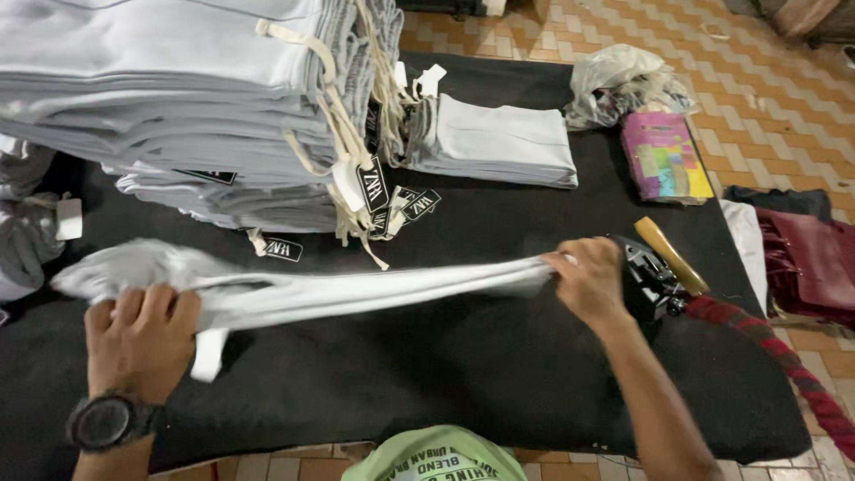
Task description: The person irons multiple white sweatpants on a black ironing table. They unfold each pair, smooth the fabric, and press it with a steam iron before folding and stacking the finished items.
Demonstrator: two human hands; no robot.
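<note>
A light grey garment (356, 289) is stretched sideways just above the black padded table (427, 374). My left hand (138, 334), with a black watch on its wrist, grips the garment's bunched left end. My right hand (588, 278) grips its right end. A white tag or drawstring hangs from the garment below my left hand. Right behind my right hand lies a black iron (650, 281) with a yellowish handle.
A tall stack of folded grey garments (187, 116) with dangling black tags fills the back left. A smaller folded pile (499, 141) lies beyond, with a plastic bag (623, 80) and a colourful packet (663, 160). A red-black cord (784, 356) trails right. Dark red cloth (815, 263) sits off the table.
</note>
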